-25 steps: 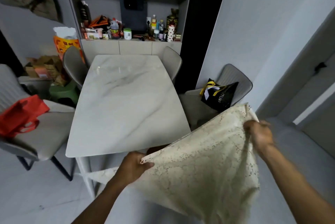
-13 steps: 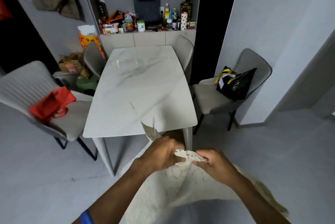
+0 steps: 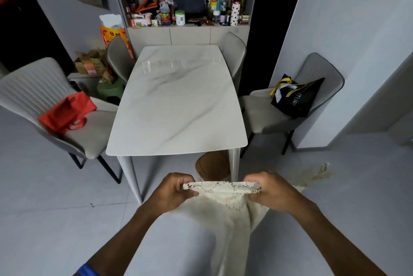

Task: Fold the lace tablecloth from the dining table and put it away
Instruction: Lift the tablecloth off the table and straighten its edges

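The cream lace tablecloth (image 3: 225,206) hangs in front of me, below the near edge of the white marble dining table (image 3: 178,101). My left hand (image 3: 172,190) pinches its top edge on the left. My right hand (image 3: 271,190) grips the same edge on the right, a short span of lace stretched between them. The cloth drops out of the bottom of the frame, and a blurred part of it trails toward the floor at the right (image 3: 317,174). The tabletop is bare.
A grey chair (image 3: 26,97) with a red bag (image 3: 67,111) stands left of the table. Another chair (image 3: 321,79) with a black bag (image 3: 295,99) stands at the right. A brown bin (image 3: 211,165) sits under the table. A cluttered shelf (image 3: 187,14) lies behind.
A second ago my hands held the cloth spread wide. They came together, and now have parted a little along the top edge. The view has centred on the table.
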A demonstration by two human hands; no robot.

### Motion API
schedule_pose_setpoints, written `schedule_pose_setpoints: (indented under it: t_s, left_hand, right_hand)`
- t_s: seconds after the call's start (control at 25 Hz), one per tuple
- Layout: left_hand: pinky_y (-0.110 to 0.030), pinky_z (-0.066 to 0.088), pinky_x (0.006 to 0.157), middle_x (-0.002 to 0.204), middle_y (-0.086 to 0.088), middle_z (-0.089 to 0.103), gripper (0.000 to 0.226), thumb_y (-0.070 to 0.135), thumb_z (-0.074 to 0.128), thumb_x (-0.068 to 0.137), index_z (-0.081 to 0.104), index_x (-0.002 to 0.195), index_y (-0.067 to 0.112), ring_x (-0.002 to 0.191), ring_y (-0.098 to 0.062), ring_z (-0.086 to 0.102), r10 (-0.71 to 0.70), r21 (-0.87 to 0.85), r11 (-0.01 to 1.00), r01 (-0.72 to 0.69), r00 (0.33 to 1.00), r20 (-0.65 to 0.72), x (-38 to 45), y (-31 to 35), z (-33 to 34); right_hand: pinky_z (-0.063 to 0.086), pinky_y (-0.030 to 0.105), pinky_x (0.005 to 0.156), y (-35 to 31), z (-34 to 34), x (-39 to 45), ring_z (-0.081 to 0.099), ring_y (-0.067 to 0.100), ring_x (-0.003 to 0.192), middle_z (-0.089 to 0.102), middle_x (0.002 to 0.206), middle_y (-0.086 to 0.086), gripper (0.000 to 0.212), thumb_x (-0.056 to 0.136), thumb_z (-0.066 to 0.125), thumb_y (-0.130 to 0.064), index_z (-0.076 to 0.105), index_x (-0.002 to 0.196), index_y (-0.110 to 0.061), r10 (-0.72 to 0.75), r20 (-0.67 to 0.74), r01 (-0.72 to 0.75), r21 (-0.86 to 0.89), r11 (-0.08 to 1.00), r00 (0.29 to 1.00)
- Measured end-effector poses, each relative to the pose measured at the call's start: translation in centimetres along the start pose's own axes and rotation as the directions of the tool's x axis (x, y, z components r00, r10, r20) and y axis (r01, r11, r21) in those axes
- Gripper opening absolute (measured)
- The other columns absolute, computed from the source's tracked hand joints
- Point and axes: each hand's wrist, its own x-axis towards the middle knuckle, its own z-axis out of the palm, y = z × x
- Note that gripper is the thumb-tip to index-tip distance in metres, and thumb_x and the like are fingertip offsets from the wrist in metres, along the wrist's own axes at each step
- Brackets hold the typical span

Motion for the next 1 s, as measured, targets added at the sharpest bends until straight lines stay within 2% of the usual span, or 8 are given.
schedule_pose_setpoints:
  t_s: [0.12, 0.24, 0.36, 0.48, 0.68, 0.76, 0.88, 1.0]
  left_hand:
    - [-0.031, 0.054, 0.063, 0.069, 0.003, 0.073, 0.007, 0.014, 0.075, 0.077, 0.069, 0.077, 0.018, 0.066, -0.012, 0.068, 0.141, 0.116, 0.984, -0.134, 0.989, -0.053, 1.4, 2.8, 0.5]
    - [-0.025, 0.054, 0.067, 0.074, 0.011, 0.074, 0.016, 0.015, 0.069, 0.077, 0.069, 0.086, 0.027, 0.070, -0.005, 0.070, 0.231, 0.191, 0.957, -0.217, 0.971, -0.056, 1.7, 5.2, 0.8]
    - [-0.026, 0.049, 0.065, 0.072, 0.012, 0.067, 0.012, 0.027, 0.077, 0.077, 0.070, 0.087, 0.024, 0.066, -0.005, 0.062, 0.115, 0.198, 0.974, -0.113, 0.993, 0.002, 0.9, 2.5, -1.8]
    - [-0.026, 0.037, 0.058, 0.060, -0.003, 0.055, 0.016, 0.020, 0.079, 0.076, 0.066, 0.071, 0.012, 0.055, -0.017, 0.051, -0.075, 0.174, 0.983, 0.068, 0.996, 0.039, -1.7, -2.4, -2.4]
    - [-0.023, 0.036, 0.055, 0.055, 0.014, 0.053, 0.029, 0.021, 0.079, 0.079, 0.061, 0.057, 0.029, 0.055, -0.003, 0.046, -0.166, -0.084, 0.983, 0.162, 0.985, -0.039, -4.5, -7.3, 0.1]
    - [-0.025, 0.039, 0.058, 0.055, 0.015, 0.056, 0.031, 0.017, 0.078, 0.079, 0.062, 0.056, 0.031, 0.056, -0.003, 0.048, -0.191, -0.095, 0.978, 0.185, 0.980, -0.056, -5.3, -8.7, 0.5]
    - [-0.029, 0.050, 0.070, 0.076, 0.011, 0.075, 0.037, 0.004, 0.073, 0.084, 0.076, 0.070, 0.038, 0.073, -0.004, 0.066, -0.273, -0.264, 0.934, 0.242, 0.958, -0.087, -6.3, -9.5, 0.6]
    - [-0.023, 0.053, 0.090, 0.112, 0.011, 0.075, 0.040, -0.005, 0.068, 0.086, 0.080, 0.087, 0.033, 0.109, -0.006, 0.066, -0.149, -0.405, 0.906, 0.125, 0.989, -0.026, -4.8, -6.7, 0.1]
  right_hand:
    - [0.045, 0.020, 0.055, -1.9, 0.7, 2.2, 0.060, -0.002, 0.066, 0.067, 0.076, -0.020, 0.030, 0.067, 0.065, -0.051, 0.060, 0.094, -0.040, 0.039, 0.048, -0.033, -0.120, 0.992, 0.998]
    - [0.043, 0.030, 0.056, -3.0, 2.1, 3.7, 0.055, 0.003, 0.060, 0.065, 0.069, -0.006, 0.012, 0.077, 0.068, -0.028, 0.061, 0.077, -0.019, -0.001, 0.032, -0.002, 0.098, 0.995, 1.000]
    - [0.044, 0.023, 0.061, -0.7, 2.3, 2.6, 0.057, 0.001, 0.066, 0.064, 0.072, -0.013, 0.013, 0.086, 0.065, -0.020, 0.061, 0.076, -0.028, 0.077, -0.068, -0.050, 0.327, 0.944, 0.995]
    - [0.048, 0.027, 0.067, 0.6, 2.6, 1.9, 0.063, 0.006, 0.073, 0.069, 0.080, -0.008, 0.018, 0.085, 0.066, -0.011, 0.065, 0.083, -0.030, 0.144, -0.143, -0.071, 0.424, 0.903, 0.979]
    - [0.050, 0.038, 0.064, 0.9, 3.0, 2.5, 0.065, 0.028, 0.075, 0.070, 0.079, 0.004, 0.021, 0.084, 0.065, -0.005, 0.066, 0.081, -0.026, 0.180, -0.182, -0.063, 0.511, 0.857, 0.967]
    - [0.053, 0.032, 0.065, 1.1, 2.6, 2.4, 0.067, 0.021, 0.077, 0.071, 0.082, -0.001, 0.022, 0.085, 0.064, -0.005, 0.067, 0.081, -0.027, 0.244, -0.185, -0.105, 0.549, 0.829, 0.952]
    - [0.049, 0.021, 0.062, 0.8, 1.9, 2.0, 0.064, 0.011, 0.071, 0.071, 0.080, -0.001, 0.025, 0.084, 0.063, 0.000, 0.067, 0.080, -0.024, 0.220, -0.131, -0.095, 0.613, 0.784, 0.967]
    - [0.044, 0.027, 0.066, 0.2, 1.2, 2.1, 0.059, 0.015, 0.071, 0.064, 0.074, 0.005, 0.010, 0.075, 0.064, -0.007, 0.067, 0.078, -0.016, 0.219, -0.125, -0.073, 0.694, 0.716, 0.968]
